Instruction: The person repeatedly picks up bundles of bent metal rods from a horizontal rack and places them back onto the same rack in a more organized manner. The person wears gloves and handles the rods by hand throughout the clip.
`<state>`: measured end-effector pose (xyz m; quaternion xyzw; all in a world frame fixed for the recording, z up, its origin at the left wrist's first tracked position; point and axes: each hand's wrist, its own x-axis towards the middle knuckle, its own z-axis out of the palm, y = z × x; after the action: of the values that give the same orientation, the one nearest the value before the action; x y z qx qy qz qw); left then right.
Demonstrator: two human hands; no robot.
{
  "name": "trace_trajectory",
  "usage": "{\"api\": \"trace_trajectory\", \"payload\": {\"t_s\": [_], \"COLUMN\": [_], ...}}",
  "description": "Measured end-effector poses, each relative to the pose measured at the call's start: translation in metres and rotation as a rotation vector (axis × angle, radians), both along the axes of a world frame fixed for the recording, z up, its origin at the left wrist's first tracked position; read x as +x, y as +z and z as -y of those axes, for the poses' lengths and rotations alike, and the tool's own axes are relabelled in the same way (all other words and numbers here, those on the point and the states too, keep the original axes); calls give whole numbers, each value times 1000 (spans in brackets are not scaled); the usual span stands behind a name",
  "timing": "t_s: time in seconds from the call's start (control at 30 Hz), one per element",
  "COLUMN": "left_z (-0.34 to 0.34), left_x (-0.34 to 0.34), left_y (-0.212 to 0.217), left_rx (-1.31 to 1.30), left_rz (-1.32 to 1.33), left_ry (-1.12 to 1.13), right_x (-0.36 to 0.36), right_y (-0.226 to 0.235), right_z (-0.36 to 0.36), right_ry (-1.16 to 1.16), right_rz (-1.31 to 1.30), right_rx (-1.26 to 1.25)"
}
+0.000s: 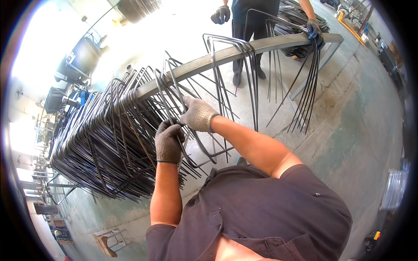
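Observation:
A steel rail [191,68] crosses the view, with dark bent metal rods hung over it. On its left part hangs a dense bundle of bent rods [117,130]. My left hand [168,142], in a dark grey glove, is closed around a bent rod [162,93] at the bundle's right end. Just above and right of it, my right hand [198,115], in a lighter grey glove, has its fingers curled at the same rods. Its fingertips are partly hidden among them, so I cannot tell exactly how many rods it grips.
Across the rail stands a co-worker [254,17]; one gloved hand [315,32] holds rods at the rail's right end. More bent rods [230,41] hang mid-rail. Another rod pile [296,21] lies behind. A small stand [109,243] is on the floor at lower left.

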<state>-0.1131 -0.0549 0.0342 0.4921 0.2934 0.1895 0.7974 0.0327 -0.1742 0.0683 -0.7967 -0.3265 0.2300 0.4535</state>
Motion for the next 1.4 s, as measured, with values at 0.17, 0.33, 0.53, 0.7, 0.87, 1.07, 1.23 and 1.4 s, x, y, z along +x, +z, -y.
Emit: {"api": "trace_trajectory", "payload": {"t_s": [0.17,0.33,0.53,0.7,0.87,1.07,1.23,1.4], "left_z": [-27,-21,-7,-10,-26,-41,-36,-38], "left_x": [9,17,16,20,24,34,25,2], "left_y": [14,18,6,14,12,12,18,15], "left_rx": [53,12,-179,-213,-295,-345,-222,-224], "left_rz": [-70,-156,-84,-48,26,96,-4,-29], "left_ry": [37,-120,-223,-127,-83,-106,-48,-103], "right_x": [0,19,39,61,71,47,8,-11], "right_y": [7,-51,-67,-84,-98,-166,-120,-128], "right_z": [0,-4,20,29,10,-44,-31,-32], "right_ry": [181,65,-356,-456,-108,111,239,187], "right_rz": [-19,171,108,193,29,-280,-478,-574], "right_rx": [-11,148,69,-45,-122,162,102,487]}}
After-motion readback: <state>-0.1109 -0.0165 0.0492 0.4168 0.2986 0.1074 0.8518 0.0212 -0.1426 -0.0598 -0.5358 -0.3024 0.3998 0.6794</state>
